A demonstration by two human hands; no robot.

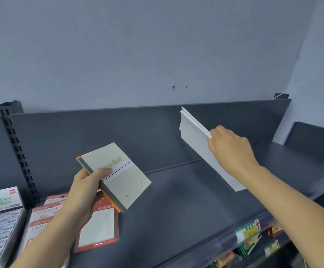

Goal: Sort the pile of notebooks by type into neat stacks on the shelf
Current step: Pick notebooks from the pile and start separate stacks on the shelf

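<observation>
My left hand (83, 192) grips a small stack of notebooks (118, 176) by its spine, thumb on the top cover; the top one is pale green with "Gambit" printed on it, and an orange one shows beneath. My right hand (230, 147) holds a bundle of white notebooks (196, 136) on edge, tilted, above the dark shelf (176, 200) toward its back panel. On the shelf's left lie red-bordered notebooks (99, 229) and red "University" notebooks (43, 215), partly hidden by my left arm.
A dark upright post (16, 151) with slots bounds the shelf on the left. Boxed stationery (0, 215) stands at the far left. Small packaged goods (250, 240) hang below the shelf's front edge. Another dark shelf (312, 138) adjoins at the right.
</observation>
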